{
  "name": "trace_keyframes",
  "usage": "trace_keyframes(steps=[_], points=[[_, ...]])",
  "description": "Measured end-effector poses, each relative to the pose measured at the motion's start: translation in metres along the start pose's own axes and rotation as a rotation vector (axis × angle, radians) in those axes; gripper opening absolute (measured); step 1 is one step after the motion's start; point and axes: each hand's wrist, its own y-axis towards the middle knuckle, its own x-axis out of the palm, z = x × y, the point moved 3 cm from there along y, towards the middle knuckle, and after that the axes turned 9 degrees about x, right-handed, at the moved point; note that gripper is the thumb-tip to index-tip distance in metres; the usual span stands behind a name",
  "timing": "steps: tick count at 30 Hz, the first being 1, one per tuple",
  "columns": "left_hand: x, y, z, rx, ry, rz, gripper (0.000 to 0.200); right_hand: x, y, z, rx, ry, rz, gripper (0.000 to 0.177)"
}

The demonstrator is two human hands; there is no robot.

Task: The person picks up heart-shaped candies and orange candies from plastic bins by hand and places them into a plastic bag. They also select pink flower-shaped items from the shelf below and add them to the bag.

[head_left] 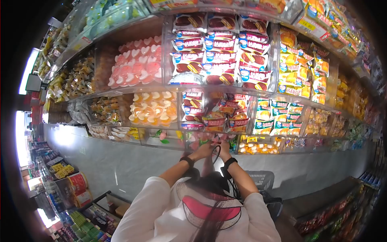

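Note:
Both arms reach forward to the lowest shelf row, with a dark band on each wrist. My left hand (204, 151) and my right hand (223, 147) are close together at the front edge of a clear bin (194, 136) with pink pieces and green leaf shapes. The fingers of both look closed and bent inward; anything small between them is too hidden to name. A black cable (218, 151) loops beside the hands. Directly above are red-and-white packaged snacks (214, 122).
Tiered clear bins hold pink heart-topped sweets (137, 64), orange heart-topped sweets (153, 108), wrapped cakes (221, 52) and green-and-white packets (278, 117). A grey basket (262, 179) is at my right side. More stocked shelves (334, 205) stand to the right, and goods (82, 220) to the left.

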Motion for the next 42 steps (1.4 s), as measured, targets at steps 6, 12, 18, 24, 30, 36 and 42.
trace_keyframes(steps=[6,12,18,24,30,36,42], points=[[-0.051,0.014,0.060,-0.024,-0.072,0.064,0.043,-0.080,-0.037,-0.092,-0.343,0.011,-0.270,0.022],[-0.116,0.014,0.169,-0.316,-0.559,-0.117,0.037,-0.135,-0.098,-0.190,-0.878,-0.274,-0.301,0.016],[-0.166,-0.027,0.184,-0.178,-0.805,-0.156,0.035,-0.099,-0.101,-0.206,-1.085,-0.530,-0.276,0.015],[-0.238,-0.060,0.226,-0.052,-0.348,0.104,0.034,-0.119,-0.143,-0.299,-1.107,-0.503,-0.416,0.014],[-0.322,-0.085,0.285,-0.087,0.192,0.158,0.036,-0.114,-0.133,-0.343,-1.492,-0.645,-0.117,0.005],[-0.413,-0.093,0.331,0.268,0.233,0.361,0.028,-0.141,-0.160,-0.434,-1.416,-0.573,-0.065,0.014],[-0.471,-0.039,0.309,0.073,-0.307,0.291,0.025,-0.130,-0.170,-0.521,-1.355,-0.187,0.040,0.031]])
